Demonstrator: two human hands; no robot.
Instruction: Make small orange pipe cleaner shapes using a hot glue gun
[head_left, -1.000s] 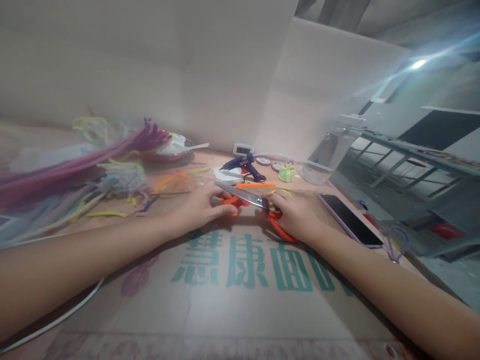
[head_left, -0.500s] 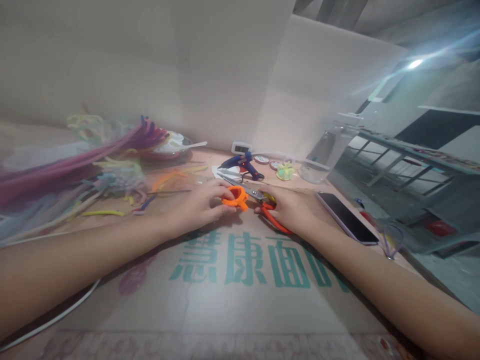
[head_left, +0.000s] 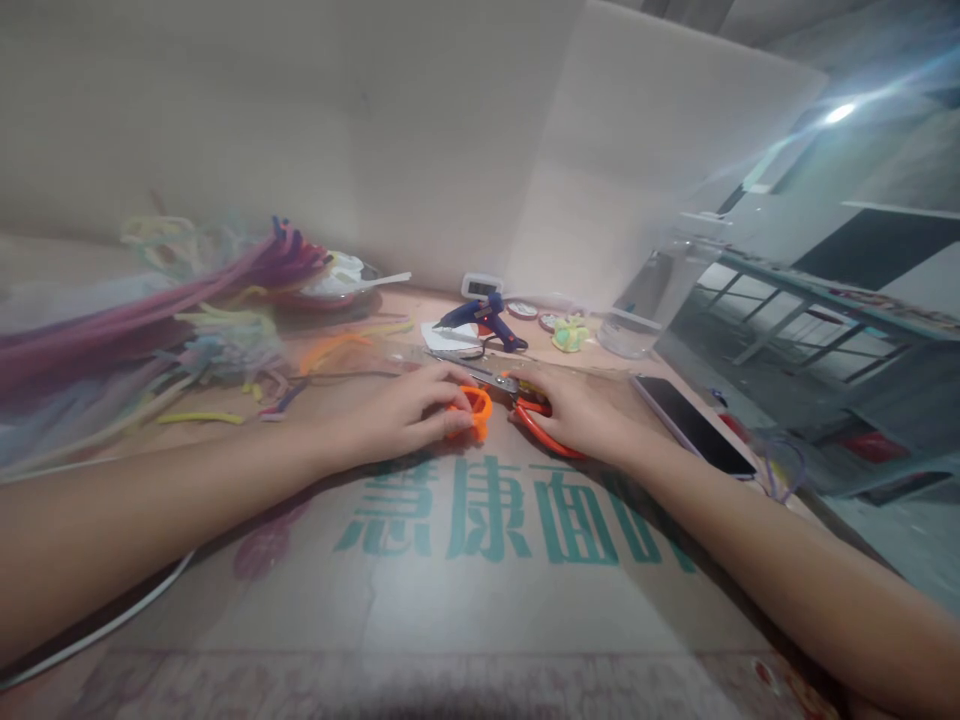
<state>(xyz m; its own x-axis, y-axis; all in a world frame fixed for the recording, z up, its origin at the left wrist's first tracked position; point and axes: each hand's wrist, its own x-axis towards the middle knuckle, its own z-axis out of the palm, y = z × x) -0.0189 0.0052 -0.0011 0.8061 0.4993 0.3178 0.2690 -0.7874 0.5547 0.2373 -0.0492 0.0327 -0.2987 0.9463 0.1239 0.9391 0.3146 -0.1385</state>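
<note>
Between the thumb and fingers of my left hand [head_left: 420,408] is an orange pipe-cleaner loop [head_left: 480,408], held just above the cardboard. Red-handled scissors [head_left: 538,425] rest in my right hand [head_left: 581,410], whose fingers wrap round the handles. The metal blades point left, past the far side of the orange loop; their tips lie partly behind my left fingers. Behind the hands stands a blue glue gun [head_left: 487,318], its nozzle over a white pad [head_left: 448,338]. A small yellow-green fuzzy piece [head_left: 570,335] lies right of it.
Bundles of pink pipe cleaners [head_left: 202,295] and pale ones [head_left: 225,345] cover the left side. A phone [head_left: 694,425] lies by the right edge. At the back are a small white timer [head_left: 481,286] and a clear container [head_left: 628,338]. A white cable [head_left: 112,625] runs front left.
My left hand has turned the orange loop and brought it slightly lower. The scissors stay in my right hand, shifted a little. The whole view has tilted slightly.
</note>
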